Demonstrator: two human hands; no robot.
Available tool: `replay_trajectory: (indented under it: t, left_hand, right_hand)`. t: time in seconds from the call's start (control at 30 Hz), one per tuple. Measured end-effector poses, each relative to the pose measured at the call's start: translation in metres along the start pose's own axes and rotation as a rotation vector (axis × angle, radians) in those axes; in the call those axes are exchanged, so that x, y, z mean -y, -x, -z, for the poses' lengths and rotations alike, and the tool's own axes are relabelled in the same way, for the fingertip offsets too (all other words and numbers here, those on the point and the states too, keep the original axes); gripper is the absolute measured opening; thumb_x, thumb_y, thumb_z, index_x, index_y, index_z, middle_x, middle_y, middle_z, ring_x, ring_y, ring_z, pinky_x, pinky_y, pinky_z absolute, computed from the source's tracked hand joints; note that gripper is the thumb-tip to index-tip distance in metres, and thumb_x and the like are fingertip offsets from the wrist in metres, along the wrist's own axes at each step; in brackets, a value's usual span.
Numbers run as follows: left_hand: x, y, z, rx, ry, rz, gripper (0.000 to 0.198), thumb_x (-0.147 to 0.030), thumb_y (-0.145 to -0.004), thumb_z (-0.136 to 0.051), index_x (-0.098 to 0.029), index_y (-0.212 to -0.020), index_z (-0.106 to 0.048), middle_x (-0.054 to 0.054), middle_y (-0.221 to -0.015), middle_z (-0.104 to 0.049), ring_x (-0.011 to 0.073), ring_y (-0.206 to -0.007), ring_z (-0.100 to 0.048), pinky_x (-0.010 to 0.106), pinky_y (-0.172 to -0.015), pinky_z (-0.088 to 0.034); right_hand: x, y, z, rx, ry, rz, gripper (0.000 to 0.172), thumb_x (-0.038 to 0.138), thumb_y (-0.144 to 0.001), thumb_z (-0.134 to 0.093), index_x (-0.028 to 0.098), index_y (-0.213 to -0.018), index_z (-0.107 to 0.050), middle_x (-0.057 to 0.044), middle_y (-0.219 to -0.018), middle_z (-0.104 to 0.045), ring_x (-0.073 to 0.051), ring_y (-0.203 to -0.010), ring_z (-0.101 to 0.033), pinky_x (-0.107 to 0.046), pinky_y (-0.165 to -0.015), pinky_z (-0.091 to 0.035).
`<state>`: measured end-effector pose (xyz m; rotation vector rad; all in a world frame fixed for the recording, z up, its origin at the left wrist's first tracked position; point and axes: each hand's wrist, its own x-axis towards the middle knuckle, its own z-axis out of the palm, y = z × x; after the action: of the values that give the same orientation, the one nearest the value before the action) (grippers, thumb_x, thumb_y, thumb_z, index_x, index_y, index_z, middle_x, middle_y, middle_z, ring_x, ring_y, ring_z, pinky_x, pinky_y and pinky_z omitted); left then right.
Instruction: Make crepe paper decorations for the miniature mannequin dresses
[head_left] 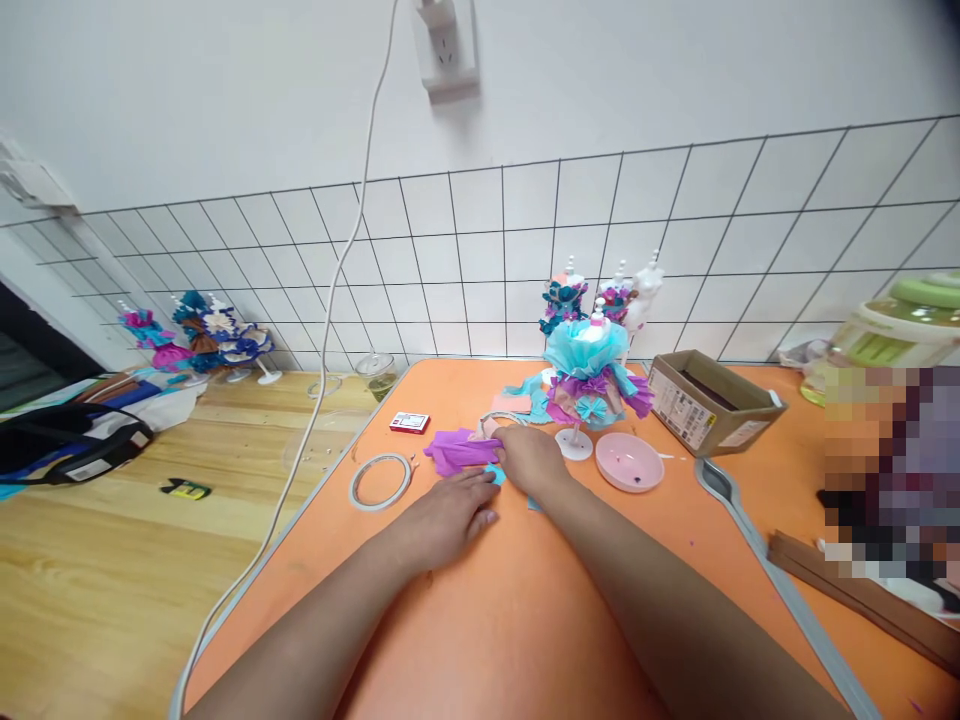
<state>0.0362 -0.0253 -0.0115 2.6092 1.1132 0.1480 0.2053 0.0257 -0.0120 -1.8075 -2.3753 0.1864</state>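
Note:
My left hand (450, 520) lies palm down on the orange table mat (517, 610), fingers stretched out beside a small blue paper piece (496, 474). Bunched purple crepe paper (457, 452) spreads just beyond its fingertips. At the right end of that paper, my right hand (532, 460) has its fingers curled in and closed on the purple edge; its fingertips are partly hidden. A pale strip (491, 427) lies against the paper there. Behind my right hand stands a miniature dress form (589, 370) in turquoise and purple paper, on a round white base.
A pink bowl (630, 465), an open cardboard box (712, 405), a tape roll (381, 482) and a small red-and-white box (409, 423) surround the hands. More decorated forms (564, 300) stand by the wall. A white cable (328, 330) hangs at left; a brown strip (855, 595) lies right.

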Motion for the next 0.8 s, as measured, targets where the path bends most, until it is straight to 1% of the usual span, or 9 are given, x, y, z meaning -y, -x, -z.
replay_trajectory:
  t: [0.1,0.2,0.3,0.43,0.5,0.57,0.63,0.73,0.8]
  left_hand:
    - [0.003,-0.004,-0.002,-0.081,-0.113,0.043,0.037,-0.037,-0.095,-0.038,-0.024,-0.126,-0.056,0.012,-0.133,-0.048,0.03,-0.12,-0.043,0.047,-0.099,-0.036]
    - [0.004,-0.006,-0.004,-0.085,-0.189,0.09,0.039,-0.038,-0.095,-0.038,-0.026,-0.127,-0.055,0.012,-0.123,-0.053,0.03,-0.11,-0.047,0.048,-0.091,-0.039]
    - [0.0,-0.009,-0.004,-0.079,-0.19,0.094,0.039,-0.036,-0.095,-0.04,-0.024,-0.129,-0.053,0.011,-0.115,-0.059,0.0288,-0.107,-0.05,0.047,-0.092,-0.037]
    - [-0.01,-0.006,0.016,-0.113,-0.158,0.122,0.031,-0.03,-0.089,-0.047,-0.025,-0.116,-0.061,0.007,-0.114,-0.065,0.0264,-0.105,-0.055,0.039,-0.089,-0.039]
    - [-0.008,0.004,0.035,-0.161,-0.158,0.25,0.03,-0.029,-0.09,-0.042,-0.029,-0.109,-0.065,0.005,-0.108,-0.067,0.024,-0.098,-0.059,0.033,-0.078,-0.042]
    - [0.004,0.02,0.056,-0.189,-0.217,0.567,0.03,-0.035,-0.088,-0.04,-0.026,-0.087,-0.069,0.006,-0.09,-0.069,0.0243,-0.081,-0.061,0.032,-0.065,-0.041]
    - [0.024,0.037,0.071,-0.099,-0.245,0.824,0.029,-0.045,-0.08,-0.049,-0.023,-0.078,-0.068,0.009,-0.085,-0.069,0.0276,-0.078,-0.062,0.033,-0.06,-0.04]
    - [0.053,0.051,0.075,0.08,-0.193,0.891,0.036,-0.049,-0.058,-0.067,-0.022,-0.082,-0.068,0.013,-0.09,-0.069,0.034,-0.084,-0.061,0.036,-0.064,-0.042]
    - [0.065,0.049,0.068,0.095,-0.169,0.838,0.028,-0.045,-0.057,-0.068,-0.022,-0.074,-0.066,0.009,-0.085,-0.07,0.0333,-0.087,-0.061,0.038,-0.07,-0.041]
  right_hand:
    - [0.0,0.003,0.001,-0.018,-0.01,0.028,0.027,0.027,-0.094,-0.043,0.026,-0.118,-0.056,-0.006,-0.108,-0.067,-0.021,-0.099,-0.061,-0.028,-0.075,-0.041]
    - [0.001,0.008,0.0,-0.02,-0.016,0.052,0.028,0.026,-0.093,-0.043,0.027,-0.118,-0.056,-0.006,-0.107,-0.066,-0.021,-0.098,-0.061,-0.029,-0.075,-0.041]
    - [0.002,0.011,-0.004,0.001,-0.018,0.055,0.03,0.023,-0.093,-0.043,0.024,-0.12,-0.055,-0.008,-0.103,-0.066,-0.021,-0.092,-0.063,-0.028,-0.073,-0.042]
    - [0.001,0.015,-0.003,-0.021,-0.035,0.071,0.034,0.026,-0.093,-0.043,0.024,-0.126,-0.051,-0.009,-0.122,-0.058,-0.02,-0.096,-0.062,-0.029,-0.076,-0.044]
    - [0.001,0.021,0.004,-0.056,-0.049,0.08,0.037,0.031,-0.092,-0.045,0.026,-0.128,-0.049,-0.008,-0.133,-0.05,-0.021,-0.102,-0.06,-0.03,-0.077,-0.046]
    - [0.003,0.029,0.013,-0.091,-0.058,0.076,0.042,0.033,-0.09,-0.045,0.026,-0.132,-0.045,-0.009,-0.14,-0.043,-0.023,-0.102,-0.06,-0.03,-0.074,-0.046]
    - [0.008,0.042,0.022,-0.122,-0.068,0.083,0.047,0.032,-0.089,-0.045,0.025,-0.136,-0.04,-0.01,-0.142,-0.041,-0.023,-0.098,-0.061,-0.031,-0.071,-0.046]
    - [0.017,0.072,0.027,-0.153,-0.121,0.177,0.049,0.027,-0.088,-0.043,0.025,-0.137,-0.039,-0.009,-0.134,-0.05,-0.023,-0.096,-0.061,-0.031,-0.068,-0.046]
    - [0.019,0.1,0.026,-0.086,-0.168,0.273,0.04,0.026,-0.089,-0.041,0.024,-0.129,-0.048,-0.008,-0.117,-0.06,-0.023,-0.095,-0.061,-0.03,-0.068,-0.045]
